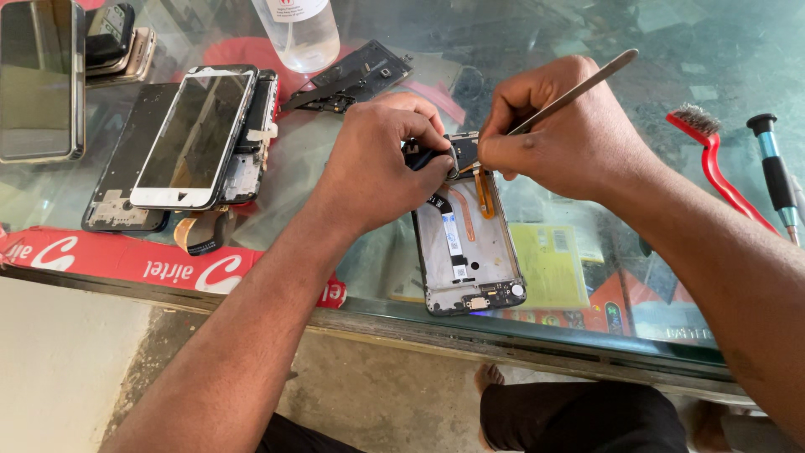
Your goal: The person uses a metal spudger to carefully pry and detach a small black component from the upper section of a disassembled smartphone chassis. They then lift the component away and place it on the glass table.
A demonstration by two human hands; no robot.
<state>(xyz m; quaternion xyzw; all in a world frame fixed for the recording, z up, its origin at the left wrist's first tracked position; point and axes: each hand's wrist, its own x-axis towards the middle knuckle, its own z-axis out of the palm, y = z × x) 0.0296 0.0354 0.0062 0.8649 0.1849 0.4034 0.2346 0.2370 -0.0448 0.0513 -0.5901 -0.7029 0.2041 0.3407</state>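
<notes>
An opened phone frame (470, 252) lies on the glass counter (587, 67), its inner plate, ribbon cables and bottom board exposed. My left hand (377, 164) pinches a small dark part at the frame's top end. My right hand (562, 130) grips metal tweezers (579, 88), whose tips meet the same spot beside my left fingers. The top of the frame is hidden under both hands.
A stack of phones and a white-framed screen (197, 134) lies at the left, with a dark phone (42, 80) and others at the far left. A clear bottle (298, 33) and a black panel (352, 75) are behind. A red-handled brush (713, 159) and a screwdriver (776, 172) lie at right.
</notes>
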